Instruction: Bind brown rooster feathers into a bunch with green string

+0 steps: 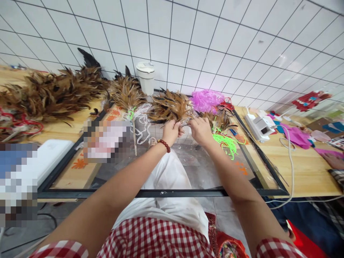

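Over the glass panel, my left hand [172,133] is closed at the base of a bundle of brown and black feathers [170,107]. My right hand [200,130] is beside it, fingers pinched together. Greyish-white wisps [185,122] show between the two hands; whether they are quills, down or thread I cannot tell. More loose feathers [221,120] lie just beyond my right hand, by a tangle of neon green string [227,143]. Left of my hands rests a feather duster [127,91] with a thin stick handle, beside loose white string [142,123].
A black-framed glass panel [188,193] lies before me. Behind stand a lidded white cup [146,77] and pink plastic [206,100]. Large feather bundles [53,93] cover the left. On the right are a white device [259,125], its cable [291,168] and another person's hand [333,157].
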Demonstrator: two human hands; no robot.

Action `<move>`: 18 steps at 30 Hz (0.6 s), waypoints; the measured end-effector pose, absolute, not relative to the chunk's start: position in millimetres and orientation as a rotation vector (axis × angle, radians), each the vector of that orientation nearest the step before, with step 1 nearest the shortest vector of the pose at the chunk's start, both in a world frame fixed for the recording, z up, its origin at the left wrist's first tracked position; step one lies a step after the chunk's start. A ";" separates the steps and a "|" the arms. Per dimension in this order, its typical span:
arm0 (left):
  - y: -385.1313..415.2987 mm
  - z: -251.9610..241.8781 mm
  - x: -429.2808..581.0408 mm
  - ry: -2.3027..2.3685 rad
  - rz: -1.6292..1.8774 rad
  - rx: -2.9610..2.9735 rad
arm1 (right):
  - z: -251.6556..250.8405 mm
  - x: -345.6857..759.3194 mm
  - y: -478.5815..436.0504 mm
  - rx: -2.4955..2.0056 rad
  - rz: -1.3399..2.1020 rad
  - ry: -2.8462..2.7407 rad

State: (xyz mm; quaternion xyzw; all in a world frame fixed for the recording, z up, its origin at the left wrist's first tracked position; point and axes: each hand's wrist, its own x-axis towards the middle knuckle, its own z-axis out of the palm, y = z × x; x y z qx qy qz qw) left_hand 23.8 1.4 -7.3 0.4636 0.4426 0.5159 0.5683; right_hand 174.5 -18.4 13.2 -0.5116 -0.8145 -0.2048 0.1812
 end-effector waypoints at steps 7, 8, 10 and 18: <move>4.4 -7.5 21.0 1.126 1.240 1.062 | 10.0 183.6 -14.3 -1.570 -0.530 -2.132; 5.9 -8.8 20.2 1.145 1.250 1.062 | 10.3 185.1 -13.9 -1.618 -0.508 -2.074; 8.8 -11.4 18.0 1.191 1.320 1.129 | 11.2 188.2 -13.2 -1.677 -0.463 -1.985; 10.4 -10.3 11.3 1.289 1.640 1.561 | 15.2 188.0 -17.9 -1.422 -0.636 -2.142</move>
